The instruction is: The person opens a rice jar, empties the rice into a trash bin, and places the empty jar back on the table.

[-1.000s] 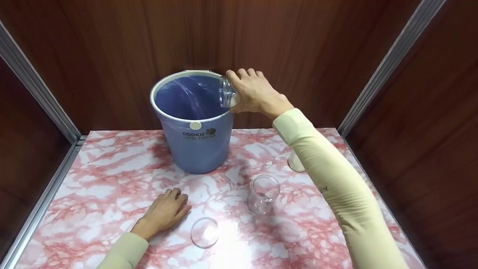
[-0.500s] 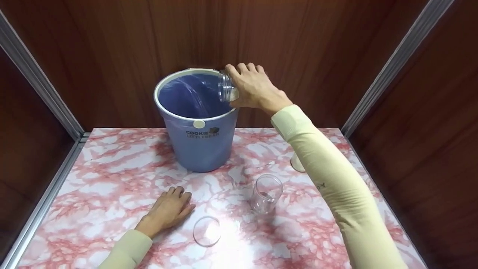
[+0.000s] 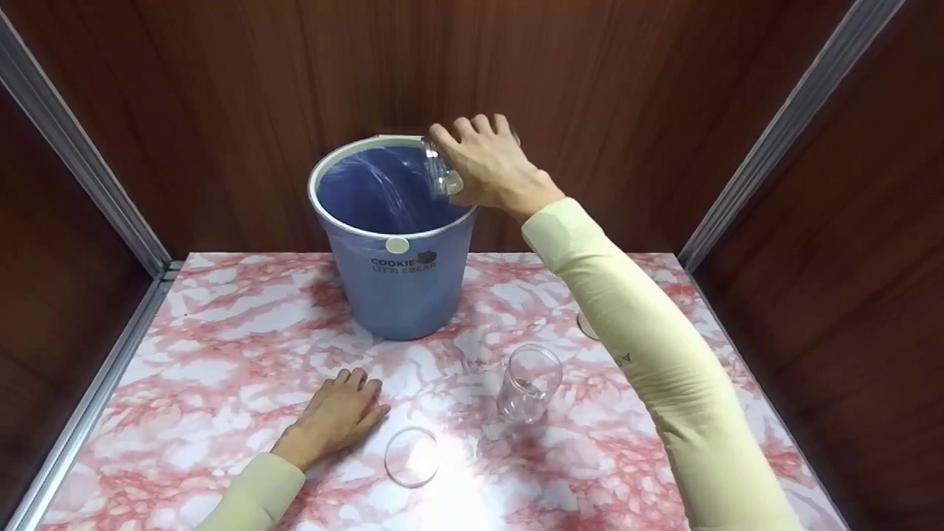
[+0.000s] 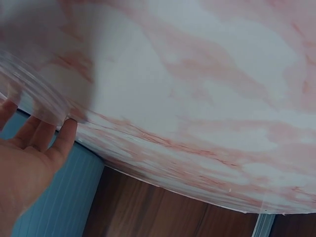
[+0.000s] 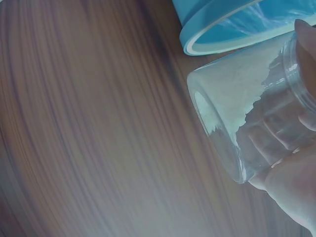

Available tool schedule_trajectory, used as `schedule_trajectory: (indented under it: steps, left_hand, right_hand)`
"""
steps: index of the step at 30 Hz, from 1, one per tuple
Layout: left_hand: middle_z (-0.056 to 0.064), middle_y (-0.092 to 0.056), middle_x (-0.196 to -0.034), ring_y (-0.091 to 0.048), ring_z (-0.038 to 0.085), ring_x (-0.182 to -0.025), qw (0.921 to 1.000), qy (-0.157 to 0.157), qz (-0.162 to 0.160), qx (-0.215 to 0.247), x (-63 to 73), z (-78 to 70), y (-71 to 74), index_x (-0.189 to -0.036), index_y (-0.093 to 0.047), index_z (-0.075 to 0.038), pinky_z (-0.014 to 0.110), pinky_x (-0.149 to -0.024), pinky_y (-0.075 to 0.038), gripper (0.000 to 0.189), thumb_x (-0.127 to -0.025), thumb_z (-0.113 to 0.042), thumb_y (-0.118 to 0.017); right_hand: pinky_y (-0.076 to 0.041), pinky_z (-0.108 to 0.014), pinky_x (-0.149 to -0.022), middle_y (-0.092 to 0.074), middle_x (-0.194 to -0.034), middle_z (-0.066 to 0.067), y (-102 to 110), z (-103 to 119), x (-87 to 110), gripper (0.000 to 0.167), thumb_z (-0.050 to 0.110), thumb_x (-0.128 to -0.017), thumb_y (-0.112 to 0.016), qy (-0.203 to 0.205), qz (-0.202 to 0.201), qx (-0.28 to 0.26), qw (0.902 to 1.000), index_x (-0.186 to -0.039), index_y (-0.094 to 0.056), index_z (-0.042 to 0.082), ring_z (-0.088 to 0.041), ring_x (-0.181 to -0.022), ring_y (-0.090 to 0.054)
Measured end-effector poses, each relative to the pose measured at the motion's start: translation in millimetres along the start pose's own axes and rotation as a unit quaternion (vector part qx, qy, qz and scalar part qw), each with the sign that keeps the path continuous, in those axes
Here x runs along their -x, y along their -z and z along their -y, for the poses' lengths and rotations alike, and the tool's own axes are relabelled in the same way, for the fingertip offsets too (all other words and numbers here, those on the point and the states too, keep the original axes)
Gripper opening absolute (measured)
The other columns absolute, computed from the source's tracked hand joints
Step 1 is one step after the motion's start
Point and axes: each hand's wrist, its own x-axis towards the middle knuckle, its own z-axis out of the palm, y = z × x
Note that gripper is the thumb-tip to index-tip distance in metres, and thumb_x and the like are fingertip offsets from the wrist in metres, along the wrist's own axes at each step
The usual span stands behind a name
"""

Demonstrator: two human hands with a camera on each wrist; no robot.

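Observation:
My right hand (image 3: pixel 490 166) grips a clear jar (image 3: pixel 440 171) over the right rim of a blue bin (image 3: pixel 402 295). The jar is tipped on its side with its mouth toward the bin's inside. White powder (image 5: pixel 234 91) lies along its lower wall in the right wrist view; the fingers show through the clear side. My left hand (image 3: pixel 335 417) rests on the table, fingers loosely bent and holding nothing. A thin clear ring-shaped lid (image 3: pixel 411 457) lies just right of its thumb. In the left wrist view, a clear curved edge (image 4: pixel 34 89) overlaps the fingers.
A clear jar (image 3: pixel 529 383) stands on the marbled table (image 3: pixel 243 317) right of centre. A whitish round-based object (image 3: pixel 588 326) is mostly hidden behind the right sleeve (image 3: pixel 649 354). Brown wood-grain panels (image 3: pixel 590 96) with metal posts enclose the table. Translucent plastic lines the bin.
The right hand has moved a little left over the bin and tilted the jar's mouth further down. The left hand keeps its place on the table. The head view has shifted slightly.

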Motion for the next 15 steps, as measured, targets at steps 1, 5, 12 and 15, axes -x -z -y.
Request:
schedule_trajectory:
  steps: [1,5,12,15]
  left_hand:
    - [0.011,-0.056,-0.102,-0.053,0.03,-0.094,1.0,-0.001,0.0,0.0,0.2,0.0,-0.1,-0.113,-0.06,-0.011,0.047,-0.076,-0.047,0.037,-0.096,-0.044,-0.056]
    - [0.011,-0.055,-0.103,-0.052,0.03,-0.095,1.0,-0.003,0.001,0.002,0.2,-0.4,0.2,-0.114,-0.06,-0.011,0.047,-0.076,-0.047,0.038,-0.096,-0.043,-0.056]
    - [0.011,-0.055,-0.104,-0.052,0.03,-0.095,1.0,0.001,0.007,0.005,0.3,-0.8,1.5,-0.116,-0.06,-0.01,0.047,-0.077,-0.047,0.04,-0.096,-0.044,-0.056]
    - [0.012,-0.055,-0.105,-0.052,0.03,-0.096,1.0,0.002,0.009,0.004,0.1,-1.0,1.7,-0.116,-0.06,-0.009,0.047,-0.078,-0.047,0.04,-0.096,-0.044,-0.056]
  right_hand:
    - [-0.034,-0.056,-0.102,-0.052,-0.129,-0.018,-1,1,-0.9,0.086,0.042,-0.072,-0.081,0.002,0.001,0.004,1.0,-0.14,-0.035,0.015,-0.041,-0.122,-0.048]
    - [-0.033,-0.057,-0.104,-0.051,-0.13,-0.018,-3,6,-3.3,0.088,0.042,-0.072,-0.081,0.006,0.005,0.016,0.9999,-0.141,-0.035,0.015,-0.041,-0.123,-0.047]
    - [-0.03,-0.061,-0.106,-0.051,-0.131,-0.019,-5,12,-5.7,0.086,0.042,-0.072,-0.081,0.017,0.0,0.032,0.9993,-0.14,-0.036,0.015,-0.042,-0.124,-0.047]
    - [-0.03,-0.061,-0.107,-0.052,-0.13,-0.019,-6,14,-6.5,0.083,0.043,-0.074,-0.08,0.021,-0.005,0.045,0.9988,-0.139,-0.037,0.016,-0.042,-0.123,-0.048]
